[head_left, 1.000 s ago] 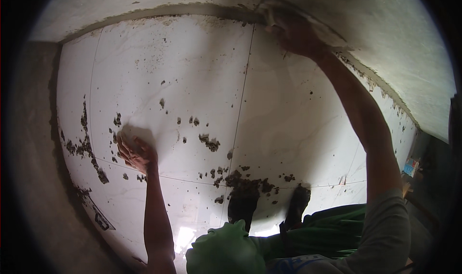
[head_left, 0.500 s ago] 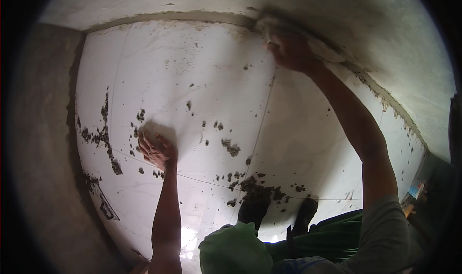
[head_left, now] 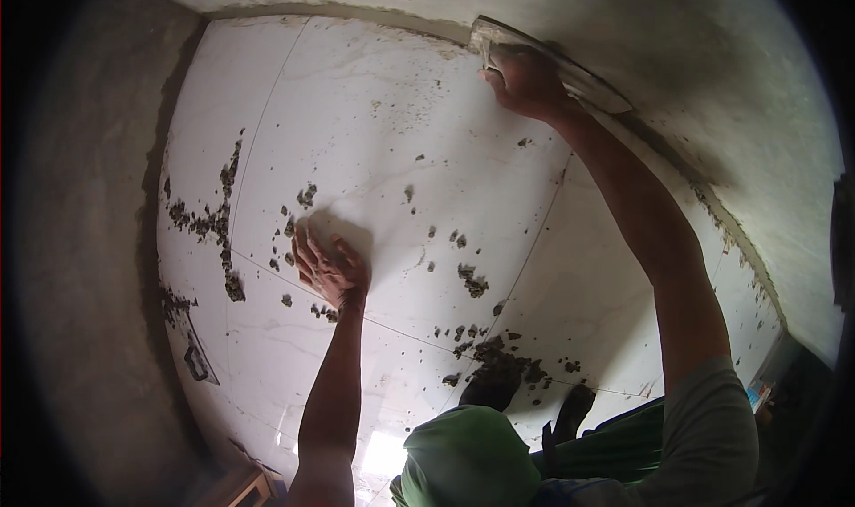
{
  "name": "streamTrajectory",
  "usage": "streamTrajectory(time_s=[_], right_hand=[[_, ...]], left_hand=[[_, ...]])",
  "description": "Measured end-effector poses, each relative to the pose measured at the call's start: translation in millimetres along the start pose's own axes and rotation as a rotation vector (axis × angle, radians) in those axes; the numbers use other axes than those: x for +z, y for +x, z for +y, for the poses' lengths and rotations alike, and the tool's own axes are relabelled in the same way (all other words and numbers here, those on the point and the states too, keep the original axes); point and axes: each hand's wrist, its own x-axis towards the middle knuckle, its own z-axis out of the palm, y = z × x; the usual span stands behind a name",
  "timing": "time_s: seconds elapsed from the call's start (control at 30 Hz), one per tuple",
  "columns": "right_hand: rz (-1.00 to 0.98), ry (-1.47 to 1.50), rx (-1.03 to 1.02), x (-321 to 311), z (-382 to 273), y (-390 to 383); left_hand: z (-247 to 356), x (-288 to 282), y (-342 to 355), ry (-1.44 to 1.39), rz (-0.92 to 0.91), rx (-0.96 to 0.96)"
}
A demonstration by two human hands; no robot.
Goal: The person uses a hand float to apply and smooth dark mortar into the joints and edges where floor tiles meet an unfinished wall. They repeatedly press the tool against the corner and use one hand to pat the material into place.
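My right hand [head_left: 527,81] is closed around the grip of a long flat plastering trowel [head_left: 598,91]. The trowel lies along the foot of the grey plastered wall [head_left: 712,71], just above the white tiles; most of its grip is hidden by my fingers. My left hand [head_left: 331,265] rests with fingers apart on the white tiled floor [head_left: 383,195], and its shadow falls beside it. Crumbs of dark mortar [head_left: 472,280] lie around that hand. A larger heap of mortar [head_left: 508,365] sits near my dark shoes.
Another plastered wall [head_left: 98,195] rises at the left. A dark-framed tool [head_left: 198,360] lies on the floor beside it. My bent knee in green trousers [head_left: 472,462] fills the lower middle. A wooden object [head_left: 254,489] stands at the lower left edge.
My right hand and the trowel have slid left along the foot of the wall. The whole view has shifted, so the floor appears farther right. My left hand stays planted on the tiles.
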Motion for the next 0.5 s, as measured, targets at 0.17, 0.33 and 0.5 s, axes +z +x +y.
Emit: streamTrajectory(time_s=[0.17, 0.33, 0.5], right_hand=[[-0.033, -0.085, 0.047, 18.7, -6.5, 25.0], [-0.049, -0.097, 0.061, 21.9, -21.8, 45.2], [-0.112, -0.084, 0.097, 22.5, -32.9, 65.8]], left_hand=[[0.8, -2.6, 0.9, -0.033, -0.014, 0.009], [1.7, -4.6, 2.6, -0.028, -0.043, -0.019], [7.0, -8.1, 4.9, -0.041, -0.071, -0.025]])
